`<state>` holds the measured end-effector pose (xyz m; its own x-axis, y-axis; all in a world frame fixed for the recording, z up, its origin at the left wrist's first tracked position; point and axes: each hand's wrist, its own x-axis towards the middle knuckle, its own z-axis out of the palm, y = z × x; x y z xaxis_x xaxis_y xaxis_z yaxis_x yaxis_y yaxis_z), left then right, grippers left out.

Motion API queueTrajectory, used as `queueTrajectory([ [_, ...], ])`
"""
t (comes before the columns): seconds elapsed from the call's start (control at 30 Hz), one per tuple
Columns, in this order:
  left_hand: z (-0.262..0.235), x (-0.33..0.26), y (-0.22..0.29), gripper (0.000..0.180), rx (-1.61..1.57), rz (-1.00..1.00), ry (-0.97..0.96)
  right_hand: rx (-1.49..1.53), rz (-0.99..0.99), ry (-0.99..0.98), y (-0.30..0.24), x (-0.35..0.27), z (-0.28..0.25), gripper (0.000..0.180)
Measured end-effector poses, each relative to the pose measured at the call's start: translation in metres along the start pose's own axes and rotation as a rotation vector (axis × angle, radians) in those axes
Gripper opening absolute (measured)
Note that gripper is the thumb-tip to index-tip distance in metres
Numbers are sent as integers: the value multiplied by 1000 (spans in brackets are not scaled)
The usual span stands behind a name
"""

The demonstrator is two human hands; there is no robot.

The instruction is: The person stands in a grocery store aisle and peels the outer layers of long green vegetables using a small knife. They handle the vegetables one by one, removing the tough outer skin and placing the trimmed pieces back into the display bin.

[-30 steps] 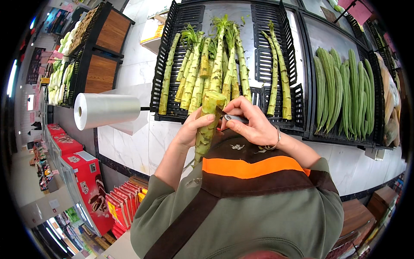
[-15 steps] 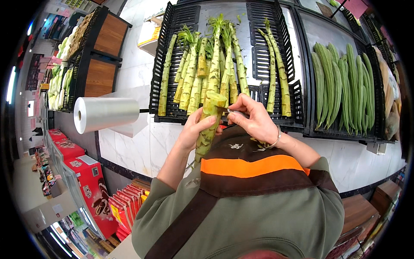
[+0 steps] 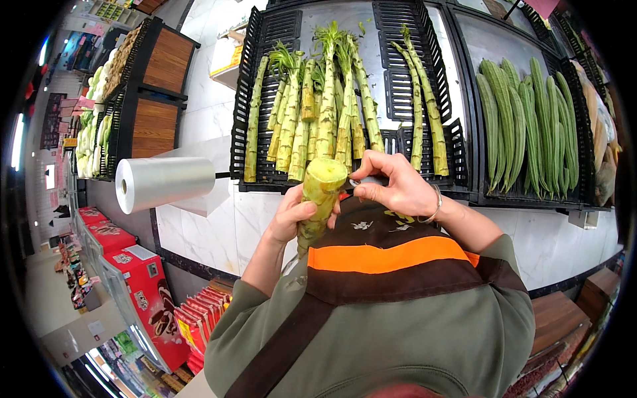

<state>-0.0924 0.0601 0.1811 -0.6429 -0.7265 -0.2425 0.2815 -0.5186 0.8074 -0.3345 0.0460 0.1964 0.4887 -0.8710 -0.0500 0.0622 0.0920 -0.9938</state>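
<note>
My left hand [image 3: 290, 215] is wrapped round a thick, mottled green celtuce stem [image 3: 324, 189] in front of my apron. Its pale cut end points up and away from me, and the lower part is partly hidden by my fingers. Beside that cut end, my right hand [image 3: 403, 191] pinches a small knife [image 3: 373, 180]; most of it is covered by the fingers. Just beyond my hands, several celtuce stems [image 3: 327, 99] with leafy tops lie in a black crate [image 3: 240, 119], with two thinner ones [image 3: 431, 113] apart on its right.
A roll of clear plastic bags [image 3: 166, 184] sticks out left of the crate. Ridged green gourds [image 3: 524, 126] fill the crate on the right. Further left are a wooden-sided vegetable stand [image 3: 156, 126], a red freezer [image 3: 149, 298] and red packages [image 3: 199, 315].
The celtuce stem has tilted and dropped slightly, so its cut end faces up more. The knife has come away from the stem's side, and my right hand has shifted slightly right and down.
</note>
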Motion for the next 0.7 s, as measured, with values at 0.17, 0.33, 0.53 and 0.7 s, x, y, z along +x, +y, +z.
queueTrajectory([
  [0.17, -2, 0, -2, 71, -94, -89, -81, -9, -63, -24, -5, -5, 1, 15],
  [0.33, 6, 2, 3, 72, -115, -159, -174, -186, -152, -95, -9, -12, -10, 19],
  [0.53, -7, 15, -8, 80, -398, -377, -450, -144, -368, -215, 2, -1, -20, 21],
  [0.7, -7, 35, -23, 80, -662, -500, -620, -204, -303, -326, 2, 8, -36, 24],
])
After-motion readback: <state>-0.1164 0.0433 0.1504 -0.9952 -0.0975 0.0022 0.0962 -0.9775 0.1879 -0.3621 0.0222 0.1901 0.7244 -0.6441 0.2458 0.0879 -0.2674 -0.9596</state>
